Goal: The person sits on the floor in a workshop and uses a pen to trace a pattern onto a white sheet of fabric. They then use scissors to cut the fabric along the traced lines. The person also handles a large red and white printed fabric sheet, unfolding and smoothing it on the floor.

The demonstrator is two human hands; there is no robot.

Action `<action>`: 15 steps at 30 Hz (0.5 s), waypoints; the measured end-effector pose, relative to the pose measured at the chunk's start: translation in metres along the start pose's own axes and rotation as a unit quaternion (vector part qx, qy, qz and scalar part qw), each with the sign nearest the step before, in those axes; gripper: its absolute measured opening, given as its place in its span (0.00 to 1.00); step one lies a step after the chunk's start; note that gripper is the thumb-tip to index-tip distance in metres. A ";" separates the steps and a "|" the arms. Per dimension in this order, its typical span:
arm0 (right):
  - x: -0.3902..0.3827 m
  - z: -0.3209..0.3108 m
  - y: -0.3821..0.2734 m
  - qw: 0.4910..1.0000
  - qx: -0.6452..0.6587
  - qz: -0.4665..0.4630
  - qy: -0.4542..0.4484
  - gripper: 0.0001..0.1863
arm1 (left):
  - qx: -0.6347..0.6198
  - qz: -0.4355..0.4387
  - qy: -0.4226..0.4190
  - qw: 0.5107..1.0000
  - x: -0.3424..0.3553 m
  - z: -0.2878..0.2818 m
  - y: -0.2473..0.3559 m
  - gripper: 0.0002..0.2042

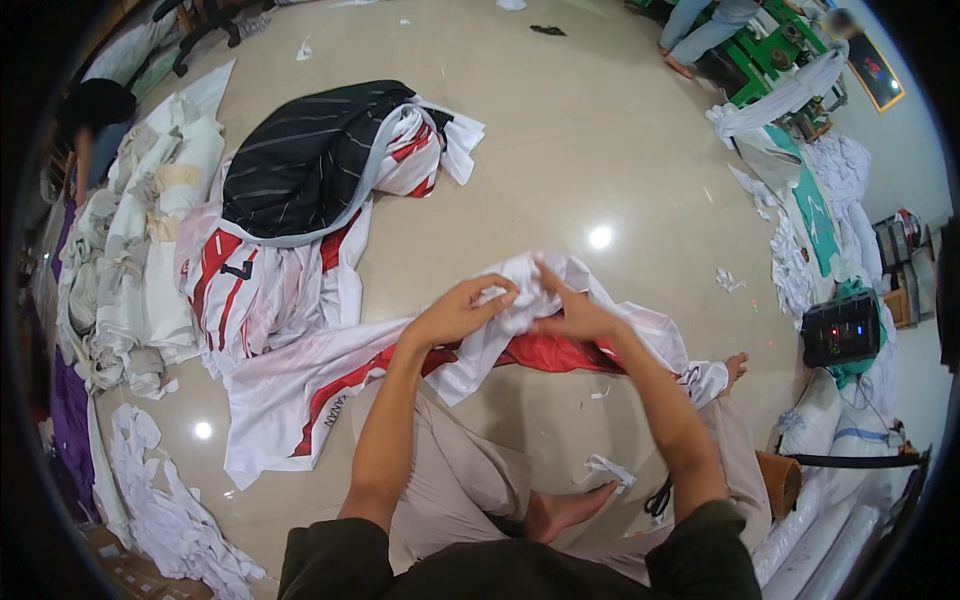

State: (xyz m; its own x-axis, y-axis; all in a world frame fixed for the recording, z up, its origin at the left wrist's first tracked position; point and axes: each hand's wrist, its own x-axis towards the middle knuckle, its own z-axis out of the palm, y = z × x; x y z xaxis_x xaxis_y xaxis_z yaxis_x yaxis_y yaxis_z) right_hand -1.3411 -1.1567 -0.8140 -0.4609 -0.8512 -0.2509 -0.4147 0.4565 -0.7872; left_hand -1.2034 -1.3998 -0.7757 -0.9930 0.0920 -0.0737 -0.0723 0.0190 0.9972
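Note:
A white fabric piece with red panels (345,385) stretches across my lap and the floor before me. Its middle is bunched up between my hands and blurred. With fingers curled and thumb bent in, my left hand (463,312) pinches a fold of this fabric. Close on the other side is my right hand (575,308), smeared by motion, its thumb and forefinger apart around the bunched cloth. Beyond to the left lies a heap of white and red printed fabric (260,290), topped by a black striped cloth bundle (300,160).
Black scissors (658,497) and white scraps (608,470) lie by my feet. White fabric rolls (165,250) line the left, near a seated person (95,115). A black box with lights (842,330) stands right. Another person's legs (700,35) show beside green machinery (765,55).

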 end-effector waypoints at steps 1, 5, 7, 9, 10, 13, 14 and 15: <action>-0.026 0.017 -0.002 1.000 0.014 -0.007 0.021 0.57 | -0.004 0.000 -0.006 1.000 -0.009 0.006 0.014 0.11; -0.088 0.067 -0.008 0.978 -0.133 0.110 0.119 0.48 | 0.001 0.074 -0.083 0.994 -0.046 0.045 0.046 0.15; -0.103 0.076 0.022 0.966 0.039 0.140 0.213 0.40 | 0.054 0.108 -0.114 0.986 -0.076 0.063 0.089 0.21; -0.123 0.070 0.020 0.918 0.013 0.055 0.393 0.25 | 0.227 0.091 -0.063 0.968 -0.098 0.063 0.112 0.29; -0.135 0.054 0.015 0.885 0.081 0.018 0.458 0.24 | 0.306 0.105 -0.015 0.946 -0.108 0.060 0.117 0.30; -0.172 0.003 -0.059 0.803 0.097 -0.065 0.585 0.26 | 0.452 0.087 0.127 0.879 -0.133 0.033 0.106 0.32; -0.188 -0.008 -0.084 0.801 0.027 -0.102 0.590 0.25 | 0.479 0.103 0.178 0.854 -0.140 0.016 0.087 0.31; -0.208 -0.022 -0.107 0.788 -0.051 -0.136 0.598 0.24 | 0.500 0.128 0.224 0.827 -0.140 0.004 0.072 0.31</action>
State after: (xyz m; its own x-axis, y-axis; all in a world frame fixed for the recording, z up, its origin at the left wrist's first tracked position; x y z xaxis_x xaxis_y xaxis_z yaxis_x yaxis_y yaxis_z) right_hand -1.2186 -1.0225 -0.6653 -0.7296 -0.0964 0.6771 -0.6579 0.3694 -0.6563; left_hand -1.0689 -1.4075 -0.6935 -0.9150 -0.1534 0.3732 0.0360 0.8902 0.4542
